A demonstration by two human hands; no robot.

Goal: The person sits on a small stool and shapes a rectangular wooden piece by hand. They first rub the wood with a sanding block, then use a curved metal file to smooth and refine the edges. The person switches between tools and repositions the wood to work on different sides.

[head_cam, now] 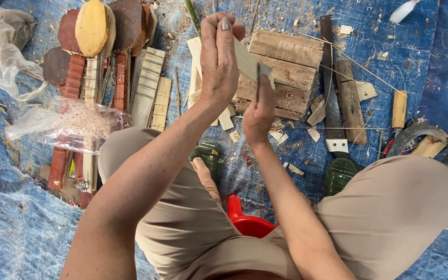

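Slat (246,59), pale wood, thin: raised over plank block (286,72), pinched in my left hand (218,62). My right hand (258,115) closed on thin dark blade (257,83), edge against slat. Saw (332,88) right of block; offcuts (281,136) on blue tarp (16,228).

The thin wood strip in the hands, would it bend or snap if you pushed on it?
The thin wood strip looks flat and slim, so it would probably flex a little, then snap under a hard push. It likely weighs very little: the left hand holds it up by the fingers alone. Flat sides mean it shouldn't roll. The right hand steadies it.
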